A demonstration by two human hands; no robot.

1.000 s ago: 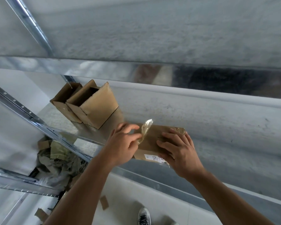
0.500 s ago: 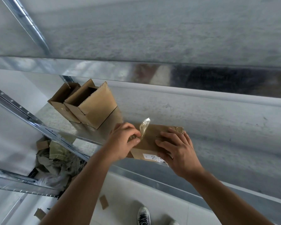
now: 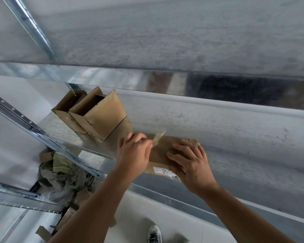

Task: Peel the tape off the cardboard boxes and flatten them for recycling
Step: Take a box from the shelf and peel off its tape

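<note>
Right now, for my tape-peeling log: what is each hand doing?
Left hand: closed, pinching the tape.
Right hand: open, pressing flat on the box.

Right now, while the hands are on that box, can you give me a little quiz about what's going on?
1. True or false: the right hand presses flat on the taped box.
2. Which hand pinches the tape strip? A) the left hand B) the right hand
3. Fill in: ___ open boxes stand on the shelf, left of the hands.

Key: 1 true; 2 A; 3 two.
</note>
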